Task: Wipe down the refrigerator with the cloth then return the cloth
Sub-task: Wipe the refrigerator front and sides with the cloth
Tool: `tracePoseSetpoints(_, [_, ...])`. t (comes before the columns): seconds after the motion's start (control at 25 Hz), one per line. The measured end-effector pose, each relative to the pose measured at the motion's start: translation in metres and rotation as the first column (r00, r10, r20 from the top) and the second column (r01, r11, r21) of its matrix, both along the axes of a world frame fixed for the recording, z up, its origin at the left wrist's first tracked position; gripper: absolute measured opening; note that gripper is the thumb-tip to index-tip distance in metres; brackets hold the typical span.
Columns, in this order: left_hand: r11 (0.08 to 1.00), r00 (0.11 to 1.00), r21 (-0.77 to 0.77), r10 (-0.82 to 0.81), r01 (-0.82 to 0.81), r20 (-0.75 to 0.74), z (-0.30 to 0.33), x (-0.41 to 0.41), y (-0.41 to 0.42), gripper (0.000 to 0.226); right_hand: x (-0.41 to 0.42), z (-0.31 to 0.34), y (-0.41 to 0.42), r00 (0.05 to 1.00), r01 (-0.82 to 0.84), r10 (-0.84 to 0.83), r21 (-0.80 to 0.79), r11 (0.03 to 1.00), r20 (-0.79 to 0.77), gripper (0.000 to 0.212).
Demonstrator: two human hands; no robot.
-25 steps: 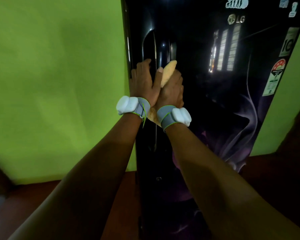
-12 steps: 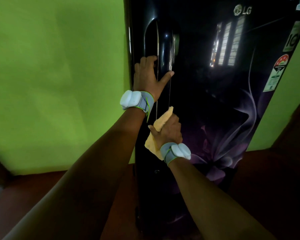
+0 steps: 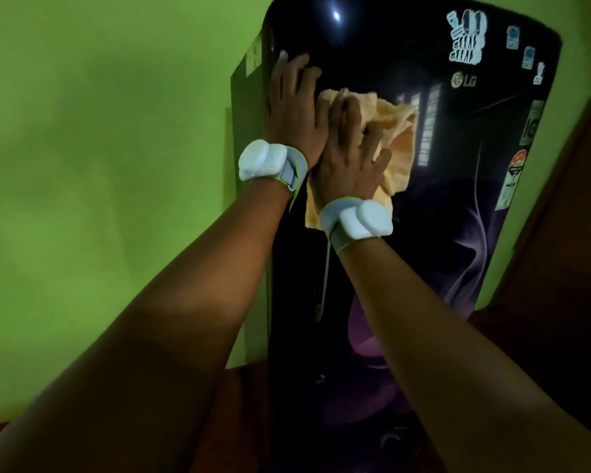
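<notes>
While the left hand (image 3: 296,107) lies flat, fingers straight, on the black LG refrigerator (image 3: 406,233), the right hand (image 3: 350,148) presses spread fingers onto the orange cloth (image 3: 398,145).

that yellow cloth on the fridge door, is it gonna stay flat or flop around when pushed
Probably floppy: the cloth bunches into soft folds beside the right hand and a corner hangs below the wrist. It looks light, since a flat hand alone holds it against the refrigerator. It likely slides easily on that glossy door, so it may creep out from under the fingers.
</notes>
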State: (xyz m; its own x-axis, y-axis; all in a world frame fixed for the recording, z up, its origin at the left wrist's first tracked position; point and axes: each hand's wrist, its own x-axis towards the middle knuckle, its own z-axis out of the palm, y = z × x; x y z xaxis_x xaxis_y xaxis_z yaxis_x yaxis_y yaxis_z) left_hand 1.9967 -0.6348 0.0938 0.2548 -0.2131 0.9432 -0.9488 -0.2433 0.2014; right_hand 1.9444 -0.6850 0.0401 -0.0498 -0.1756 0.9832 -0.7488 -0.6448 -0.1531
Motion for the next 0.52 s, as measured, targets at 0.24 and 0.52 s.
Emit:
tracePoseSetpoints(0.24, [0.944, 0.959, 0.255, -0.248, 0.207, 0.138, -0.022, 0.038, -0.004, 0.048, 0.012, -0.069, 0.024, 0.956, 0.203, -0.218, -0.096, 0.974, -0.196, 0.039])
tracePoseSetpoints(0.52, [0.919, 0.898, 0.317, -0.330, 0.235, 0.291, 0.010, 0.039, -0.006, 0.051, 0.052, -0.073, 0.038, 0.968, 0.190, -0.191, -0.020, 0.982, -0.165, 0.046])
